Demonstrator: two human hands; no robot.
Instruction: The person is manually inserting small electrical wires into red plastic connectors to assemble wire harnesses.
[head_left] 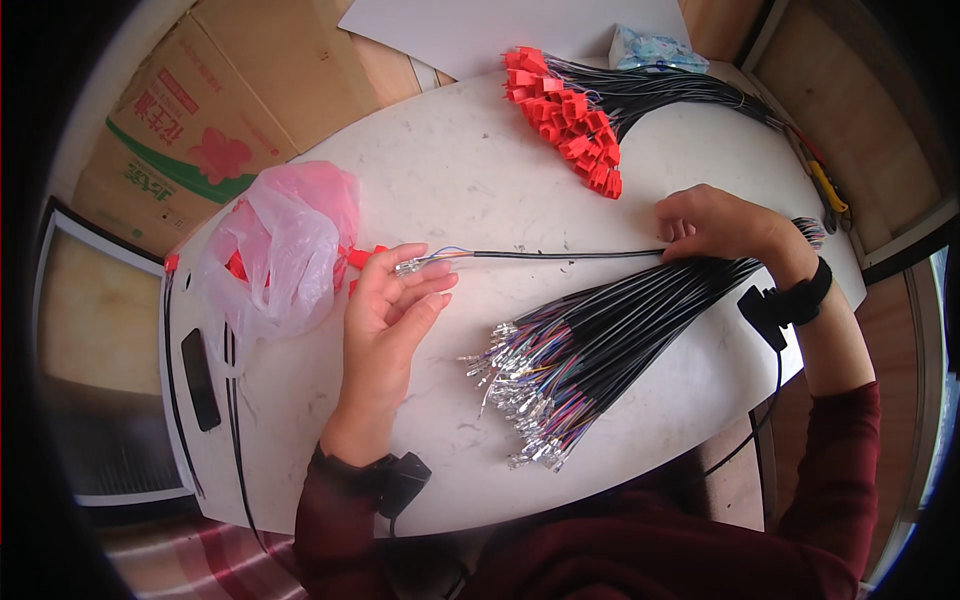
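One thin black cable stretches across the table between my hands. Its left end splits into fine coloured wires with silver crimp terminals, which lie against the fingers of my left hand. That hand is open, thumb and fingers apart. Just beyond its fingers a red plastic connector housing shows beside a translucent bag. My right hand has curled fingers closed on the cable's right part; the exact pinch is partly hidden. Below it spreads a bundle of black cables with bare terminals.
At the back lies a cable bundle with red housings, near a blue-and-white packet. A dark phone-like slab and loose cables lie left. Yellow-handled pliers are at the right edge. A cardboard box stands back left.
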